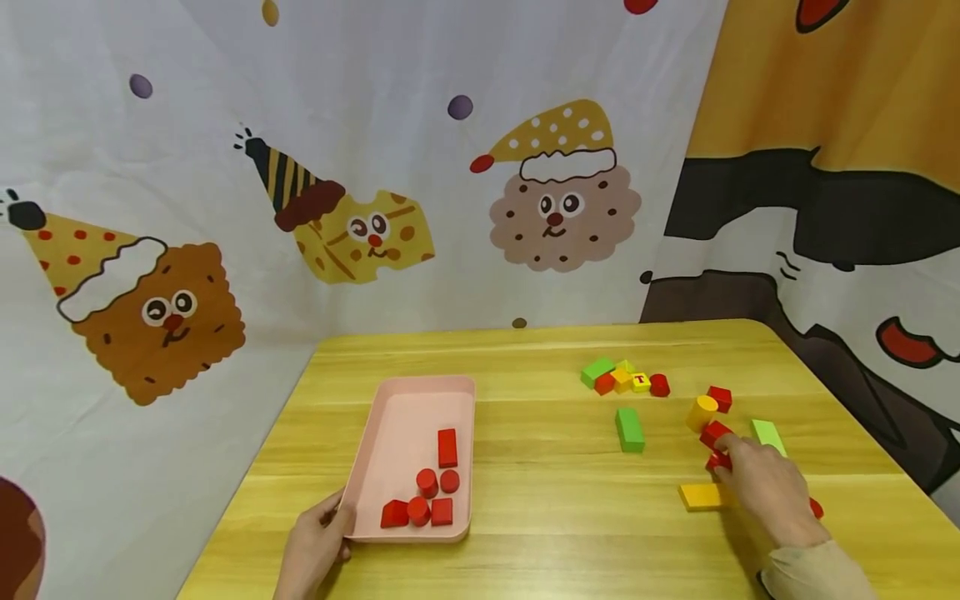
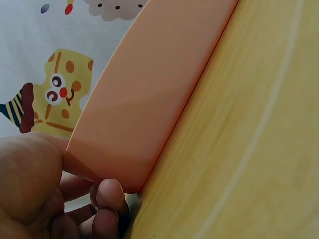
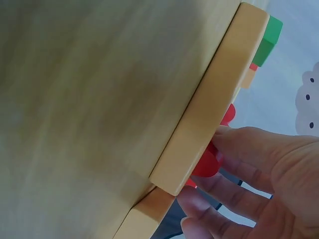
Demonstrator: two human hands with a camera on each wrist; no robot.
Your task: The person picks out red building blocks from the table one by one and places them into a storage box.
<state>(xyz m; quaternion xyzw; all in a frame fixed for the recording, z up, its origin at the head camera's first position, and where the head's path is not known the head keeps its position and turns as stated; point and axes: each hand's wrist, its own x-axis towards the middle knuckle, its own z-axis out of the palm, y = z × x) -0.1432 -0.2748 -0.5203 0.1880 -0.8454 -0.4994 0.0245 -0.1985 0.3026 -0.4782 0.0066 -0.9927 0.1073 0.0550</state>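
Observation:
My left hand [image 1: 315, 542] grips the near-left corner of a pink tray [image 1: 405, 417], which stands on the table. In the left wrist view the thumb lies at the rim of the tray [image 2: 144, 89], and the other fingers curl by its lower corner. Several red blocks lie in the tray, among them a long red block [image 1: 447, 447] and a red cylinder [image 1: 418, 510]. At the right, my right hand [image 1: 768, 492] pinches a small red block [image 1: 717, 461], partly covered by the fingers. Another red block [image 1: 716, 434] sits just beyond the fingertips.
A yellow cylinder [image 1: 702, 412] and a red block [image 1: 719, 398] stand behind the right hand. A flat orange block [image 1: 701, 497] lies by the thumb, a light green one [image 1: 768, 436] to the right. A green block [image 1: 630, 430] lies before a mixed cluster [image 1: 621, 380].

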